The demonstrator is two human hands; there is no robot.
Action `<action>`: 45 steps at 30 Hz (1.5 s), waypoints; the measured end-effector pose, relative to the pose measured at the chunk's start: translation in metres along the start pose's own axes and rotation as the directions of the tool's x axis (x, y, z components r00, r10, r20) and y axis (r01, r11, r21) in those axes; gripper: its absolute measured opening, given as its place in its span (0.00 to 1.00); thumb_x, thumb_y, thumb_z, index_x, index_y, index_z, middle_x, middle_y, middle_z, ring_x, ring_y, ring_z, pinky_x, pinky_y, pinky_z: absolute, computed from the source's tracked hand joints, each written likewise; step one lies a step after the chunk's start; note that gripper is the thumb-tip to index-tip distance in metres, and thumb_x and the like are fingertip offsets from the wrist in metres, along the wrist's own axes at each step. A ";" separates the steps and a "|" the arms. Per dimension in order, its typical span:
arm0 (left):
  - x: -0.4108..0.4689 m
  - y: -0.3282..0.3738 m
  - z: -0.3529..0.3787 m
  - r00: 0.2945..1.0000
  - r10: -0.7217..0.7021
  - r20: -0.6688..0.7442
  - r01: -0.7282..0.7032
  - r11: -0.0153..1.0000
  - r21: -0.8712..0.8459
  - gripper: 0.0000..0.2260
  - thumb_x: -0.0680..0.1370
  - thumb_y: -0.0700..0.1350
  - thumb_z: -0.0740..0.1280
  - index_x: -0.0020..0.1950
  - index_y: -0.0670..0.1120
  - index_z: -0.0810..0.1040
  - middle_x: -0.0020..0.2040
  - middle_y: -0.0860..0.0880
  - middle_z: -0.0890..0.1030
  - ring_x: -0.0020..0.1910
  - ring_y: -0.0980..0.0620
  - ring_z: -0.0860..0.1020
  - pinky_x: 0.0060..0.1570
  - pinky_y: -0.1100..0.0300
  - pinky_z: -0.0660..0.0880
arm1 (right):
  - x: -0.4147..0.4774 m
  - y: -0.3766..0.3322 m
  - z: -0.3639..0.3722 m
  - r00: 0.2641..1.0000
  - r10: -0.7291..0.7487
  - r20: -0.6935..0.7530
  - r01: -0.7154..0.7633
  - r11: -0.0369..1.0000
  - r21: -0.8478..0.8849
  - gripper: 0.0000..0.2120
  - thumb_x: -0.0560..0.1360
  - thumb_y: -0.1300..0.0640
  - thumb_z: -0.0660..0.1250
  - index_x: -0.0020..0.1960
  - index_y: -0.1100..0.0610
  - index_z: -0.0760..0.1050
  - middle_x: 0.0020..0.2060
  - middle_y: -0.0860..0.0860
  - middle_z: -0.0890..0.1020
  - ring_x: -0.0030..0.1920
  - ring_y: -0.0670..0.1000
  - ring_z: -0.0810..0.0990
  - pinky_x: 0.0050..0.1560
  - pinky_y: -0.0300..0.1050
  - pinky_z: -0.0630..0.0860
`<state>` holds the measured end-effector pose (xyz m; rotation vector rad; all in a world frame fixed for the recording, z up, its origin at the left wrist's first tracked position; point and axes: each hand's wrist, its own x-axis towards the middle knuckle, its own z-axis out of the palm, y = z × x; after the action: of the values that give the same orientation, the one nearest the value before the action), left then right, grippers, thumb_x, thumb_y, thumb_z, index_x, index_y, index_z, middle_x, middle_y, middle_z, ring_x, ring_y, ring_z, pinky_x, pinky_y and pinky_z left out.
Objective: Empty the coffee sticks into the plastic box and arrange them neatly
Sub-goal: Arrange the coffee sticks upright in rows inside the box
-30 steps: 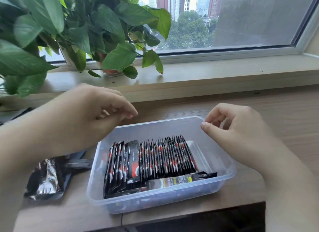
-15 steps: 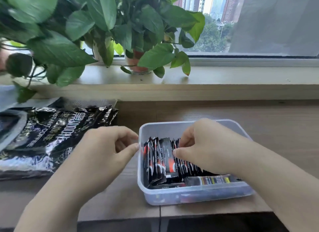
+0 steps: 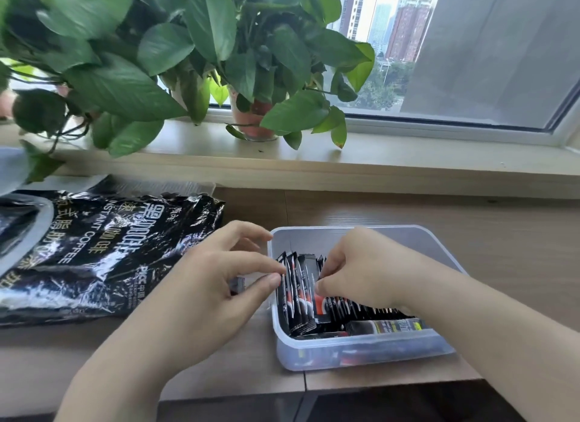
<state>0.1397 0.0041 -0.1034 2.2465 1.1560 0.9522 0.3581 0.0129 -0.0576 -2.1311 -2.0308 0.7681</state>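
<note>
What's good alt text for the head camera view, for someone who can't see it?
A person's left hand and right hand pinch black-and-red coffee sticks standing on edge in a clear plastic box on a wooden table. A black instant coffee bag lies left; a potted plant sits on the windowsill.

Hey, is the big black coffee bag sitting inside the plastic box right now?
No, the coffee bag lies on the table to the left of the plastic box.

L hand [image 3: 219,283] & R hand [image 3: 354,274] palms down, fingers curled, thumbs facing; R pinches coffee sticks [image 3: 298,296].
</note>
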 end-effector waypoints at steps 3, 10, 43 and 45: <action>0.000 -0.002 0.002 1.000 0.010 0.019 -0.010 1.000 0.003 0.16 0.74 0.64 0.64 0.52 0.60 0.86 0.62 0.66 0.77 0.63 0.65 0.76 0.60 0.64 0.74 | 0.000 -0.002 0.004 1.000 0.018 -0.006 -0.017 0.999 0.037 0.11 0.71 0.48 0.74 0.46 0.54 0.86 0.32 0.50 0.81 0.33 0.50 0.76 0.31 0.37 0.71; 0.001 -0.003 0.003 1.000 0.007 0.022 -0.006 1.000 -0.030 0.14 0.73 0.64 0.66 0.52 0.63 0.86 0.63 0.68 0.76 0.64 0.68 0.74 0.61 0.69 0.70 | -0.001 -0.008 0.004 1.000 0.016 -0.016 -0.013 0.988 0.154 0.06 0.70 0.50 0.76 0.44 0.51 0.86 0.29 0.46 0.81 0.30 0.48 0.77 0.28 0.34 0.69; -0.002 -0.006 0.004 1.000 -0.029 -0.007 0.029 0.998 -0.057 0.14 0.74 0.53 0.74 0.59 0.58 0.81 0.63 0.72 0.76 0.62 0.77 0.71 0.50 0.73 0.76 | 0.018 -0.040 0.019 0.999 0.000 -0.052 -0.001 1.000 -0.012 0.18 0.72 0.48 0.70 0.31 0.58 0.74 0.17 0.51 0.74 0.21 0.51 0.73 0.26 0.37 0.69; -0.002 -0.008 0.004 1.000 -0.027 -0.013 0.026 0.998 -0.058 0.14 0.75 0.56 0.73 0.60 0.58 0.81 0.64 0.71 0.76 0.63 0.76 0.71 0.56 0.70 0.75 | 0.016 -0.040 0.020 0.997 0.023 -0.079 -0.020 0.999 0.038 0.16 0.69 0.49 0.71 0.31 0.58 0.73 0.18 0.51 0.73 0.22 0.53 0.71 0.28 0.39 0.67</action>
<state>0.1378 0.0070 -0.1118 2.1775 1.1464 0.9793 0.3127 0.0274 -0.0634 -2.1313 -1.9414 0.7061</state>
